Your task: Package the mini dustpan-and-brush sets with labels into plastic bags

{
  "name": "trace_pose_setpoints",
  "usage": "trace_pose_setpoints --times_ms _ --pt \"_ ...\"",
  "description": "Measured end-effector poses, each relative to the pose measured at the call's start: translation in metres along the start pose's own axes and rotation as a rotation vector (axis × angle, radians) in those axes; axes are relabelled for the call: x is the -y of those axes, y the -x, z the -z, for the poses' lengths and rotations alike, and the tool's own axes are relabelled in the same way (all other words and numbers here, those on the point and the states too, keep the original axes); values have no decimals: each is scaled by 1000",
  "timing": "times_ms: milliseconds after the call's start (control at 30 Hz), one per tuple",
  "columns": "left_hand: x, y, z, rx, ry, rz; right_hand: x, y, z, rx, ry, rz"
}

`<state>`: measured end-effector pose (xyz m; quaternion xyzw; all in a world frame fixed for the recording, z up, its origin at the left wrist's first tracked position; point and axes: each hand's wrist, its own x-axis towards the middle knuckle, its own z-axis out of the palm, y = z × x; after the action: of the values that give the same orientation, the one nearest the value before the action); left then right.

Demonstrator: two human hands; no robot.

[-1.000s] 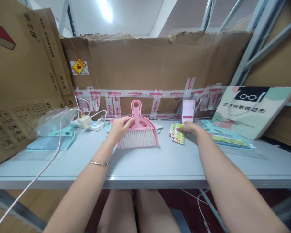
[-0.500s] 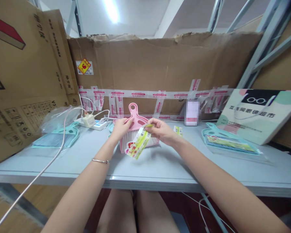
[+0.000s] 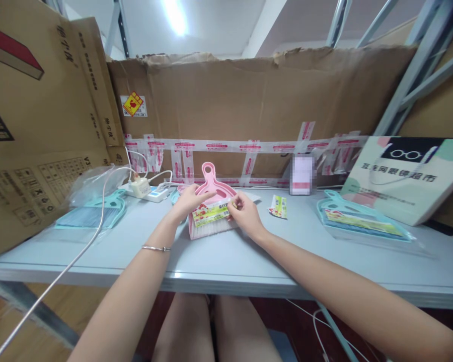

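A pink dustpan and brush set (image 3: pixel 208 182) lies on the table in front of me, handle end pointing away and white bristles toward me. My left hand (image 3: pixel 189 201) grips its left edge, with the thumb reaching over the pink top. Across the bristles lies a yellow-green label card (image 3: pixel 211 214) with red cartoon pictures. The right end of that card is pinched between the fingers of my right hand (image 3: pixel 245 213). Right of this hand, a second, smaller-looking label card (image 3: pixel 278 207) rests on the table.
Blue dustpan sets in clear bags lie at left (image 3: pixel 92 215) and right (image 3: pixel 362 221). A power strip (image 3: pixel 154 193) with cables stands at the back left, and a white cable (image 3: pixel 79 251) crosses the left side. Cardboard boxes (image 3: pixel 211 100), a blurred phone-like object (image 3: pixel 302 173) and a paper bag (image 3: pixel 403 181) line the back.
My right hand has brought the label card from a slanted, hanging position to lie flat across the brush bristles. My left hand stays on the dustpan set, its thumb now further over it.
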<state>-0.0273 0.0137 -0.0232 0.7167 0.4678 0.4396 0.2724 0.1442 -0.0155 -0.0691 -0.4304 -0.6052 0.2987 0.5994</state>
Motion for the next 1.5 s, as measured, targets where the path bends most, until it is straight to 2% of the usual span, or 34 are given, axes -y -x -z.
trace_pose_setpoints --times_ms 333,533,600,700,767,800,833,900,967,1000,1200,1367,1500 --pt "-1 4 8 88 -42 99 -2 0 1 -6 39 13" --pt "-6 5 10 78 -23 128 2 0 4 -84 262 197" --pt "-8 5 13 46 8 132 4 0 5 -144 254 229" --pt "-9 4 17 -2 72 98 8 -2 7 -361 179 245" --pt "-8 4 19 -7 112 58 10 -5 9 -480 93 166" --pt "-8 3 20 -2 123 42 11 -7 10 -464 30 72" --pt "-7 3 20 2 126 34 13 -8 11 -387 -41 -51" --pt "-8 4 20 2 108 40 15 -10 12 -127 -175 -297" --pt "-11 5 19 0 77 67 17 -12 14 80 -239 -440" --pt "-13 6 19 -2 64 82 17 -12 15 128 -250 -469" --pt "-16 7 22 6 42 118 19 -14 21 226 -306 -490" --pt "-11 5 21 3 15 96 21 -13 20 244 -320 -479" --pt "-12 4 21 -19 6 73 18 -13 21 238 -353 -413"
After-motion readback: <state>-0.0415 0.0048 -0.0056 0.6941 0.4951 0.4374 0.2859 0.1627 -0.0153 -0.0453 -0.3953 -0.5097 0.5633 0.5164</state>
